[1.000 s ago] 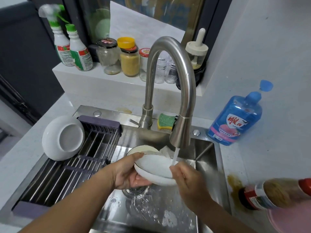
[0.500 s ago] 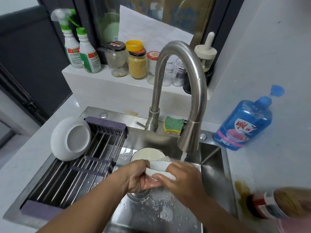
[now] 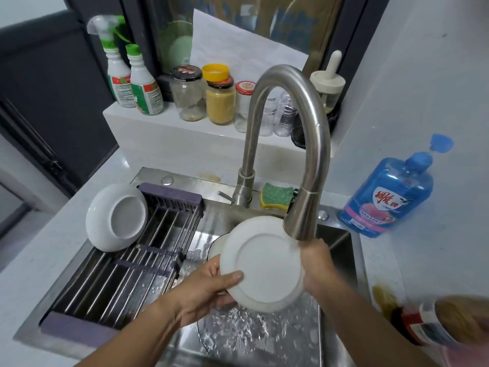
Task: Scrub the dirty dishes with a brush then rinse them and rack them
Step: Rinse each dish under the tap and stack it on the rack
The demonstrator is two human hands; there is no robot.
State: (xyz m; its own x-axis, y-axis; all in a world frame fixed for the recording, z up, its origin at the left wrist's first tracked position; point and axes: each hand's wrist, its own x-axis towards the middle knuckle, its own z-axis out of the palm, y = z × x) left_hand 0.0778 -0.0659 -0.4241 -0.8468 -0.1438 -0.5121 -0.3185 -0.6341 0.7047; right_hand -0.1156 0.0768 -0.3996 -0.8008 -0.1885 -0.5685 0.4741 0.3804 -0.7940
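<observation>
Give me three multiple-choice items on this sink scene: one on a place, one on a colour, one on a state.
1. Where does the green-and-yellow sponge lie?
A. on the sink ledge beside the curved steel faucet
B. on the drying rack
C. down in the basin

2. What colour is the plastic dish-soap bottle on the counter?
A. green
B. blue
C. white

3. How is the white round plate held?
A. by nobody, flat in the basin
B. propped against the wall
C. gripped by the left hand and the right hand

Answers:
1 A, it sits by the faucet's base.
2 B, body and cap are blue.
3 C, one hand grips each side, below the spout.
</observation>
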